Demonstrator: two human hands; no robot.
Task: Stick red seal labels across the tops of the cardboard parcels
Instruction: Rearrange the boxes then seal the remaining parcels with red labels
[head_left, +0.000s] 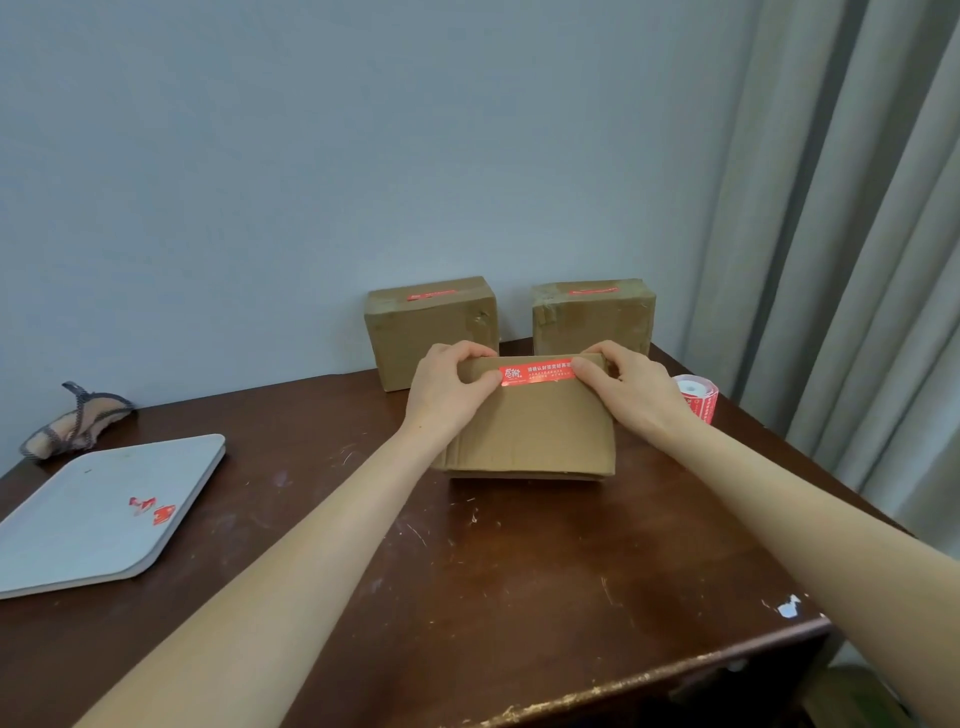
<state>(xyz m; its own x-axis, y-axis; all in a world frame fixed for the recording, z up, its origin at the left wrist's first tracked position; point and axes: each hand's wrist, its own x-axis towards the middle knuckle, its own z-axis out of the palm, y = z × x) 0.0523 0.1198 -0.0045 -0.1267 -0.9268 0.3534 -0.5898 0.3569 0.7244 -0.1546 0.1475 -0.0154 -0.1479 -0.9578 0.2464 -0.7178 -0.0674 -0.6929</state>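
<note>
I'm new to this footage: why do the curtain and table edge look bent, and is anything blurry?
Head view: the wide lens bows the curtain and table edge; soft even light, weak shadows; small print on the red label blurs; slight sheen there.

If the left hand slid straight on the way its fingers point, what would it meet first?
Probably the left rear parcel standing just behind the near parcel that the left hand presses; depth is unclear.

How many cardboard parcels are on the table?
3: one front parcel under both hands, a left rear parcel and a right rear parcel by the wall. None appear hidden.
</note>
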